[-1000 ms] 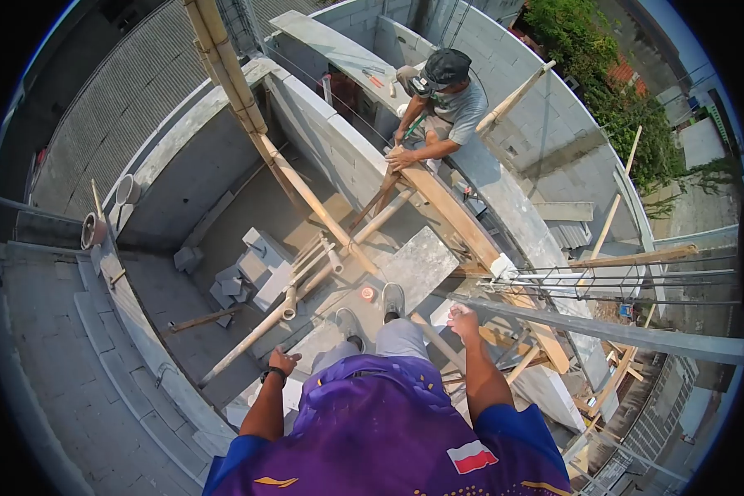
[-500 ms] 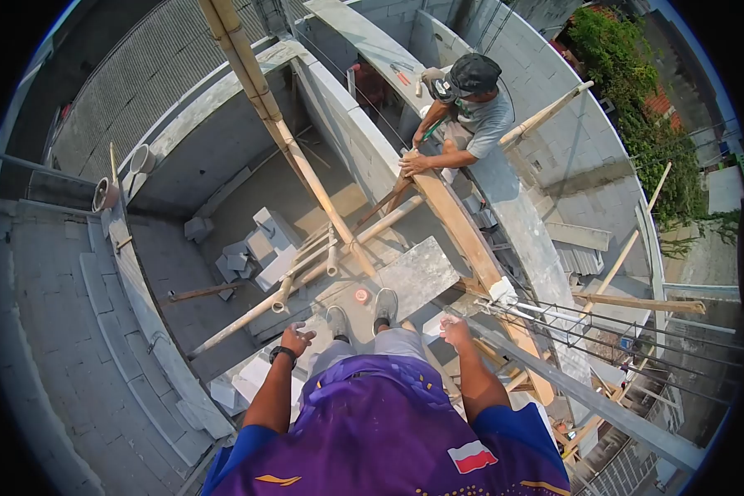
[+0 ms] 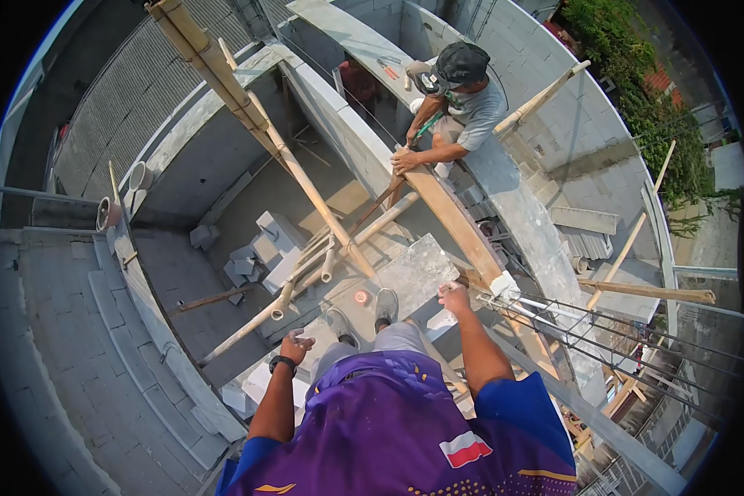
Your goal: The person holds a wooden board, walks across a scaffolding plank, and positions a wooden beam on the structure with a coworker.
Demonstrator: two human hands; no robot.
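My left hand (image 3: 296, 345), with a dark watch on the wrist, hangs in front of my left leg. Its fingers are apart and hold nothing. My right hand (image 3: 453, 298) is near the right edge of a grey plank (image 3: 417, 269); its fingers are loosely bent, a small gap shows between them, and no object is visible in it. I cannot make out whether it touches the plank. My shoes (image 3: 386, 304) stand on the platform, beside a small round orange-pink item (image 3: 361, 297).
A co-worker (image 3: 479, 103) in a dark cap holds a green-handled tool (image 3: 428, 124) at the end of a long wooden board (image 3: 459, 219). Bamboo poles (image 3: 306, 194) cross over a deep room with pale blocks (image 3: 277, 231). Steel rebar (image 3: 620, 339) juts out at right.
My right hand has moved up and slightly left, closer to the grey plank. My left hand has shifted little. The view has turned slightly, and the co-worker remains at the board's end.
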